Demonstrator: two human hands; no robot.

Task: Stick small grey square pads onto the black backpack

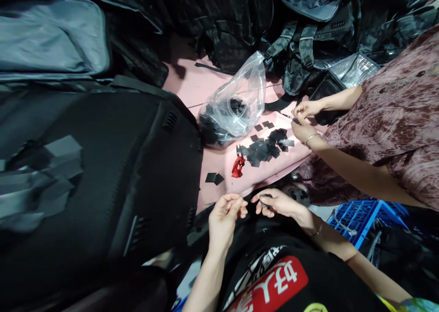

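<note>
Our left hand (222, 220) has its fingertips together, whether on anything we cannot tell, our right hand (283, 203) clasps a small dark piece (265, 201), and beyond lie red snips (236, 167), loose dark squares (259, 152), finished or not unclear, and a clear bag (253, 76) holding more.

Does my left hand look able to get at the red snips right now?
Probably yes: the red snips lie uncovered on the pink cloth, just ahead of the left hand, with nothing apparent between them.
</note>
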